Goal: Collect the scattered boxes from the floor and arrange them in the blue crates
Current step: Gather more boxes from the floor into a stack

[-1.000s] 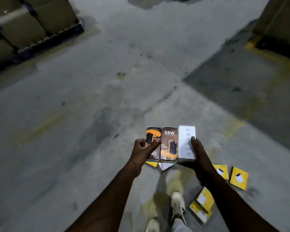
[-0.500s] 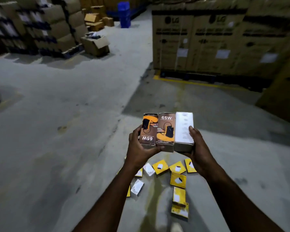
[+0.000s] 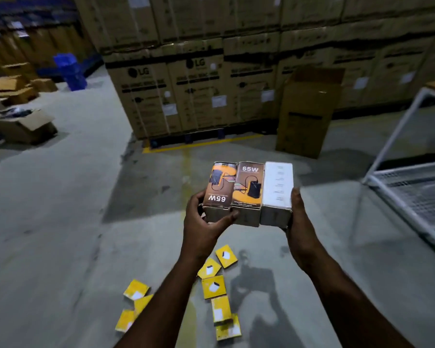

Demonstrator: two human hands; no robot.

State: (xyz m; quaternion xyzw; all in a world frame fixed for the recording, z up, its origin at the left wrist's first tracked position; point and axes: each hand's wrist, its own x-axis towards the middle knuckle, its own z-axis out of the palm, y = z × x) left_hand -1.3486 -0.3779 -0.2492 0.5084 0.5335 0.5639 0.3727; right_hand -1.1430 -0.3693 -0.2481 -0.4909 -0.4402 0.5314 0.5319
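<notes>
Above concrete floor (image 3: 60,222), left hand (image 3: 201,224) and right hand (image 3: 298,222) clamp three boxes (image 3: 249,192).

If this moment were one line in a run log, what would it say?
phase: carrying | left hand: grips orange 65W boxes | right hand: grips white box | yellow boxes: on floor | blue crates: far left

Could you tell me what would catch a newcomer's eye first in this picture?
First, the row of three boxes held side by side at centre: two orange 65W charger boxes and a white box, clamped between the left hand and right hand. Next, the yellow boxes scattered on the concrete floor below, and the stacked LG cartons behind.
</notes>
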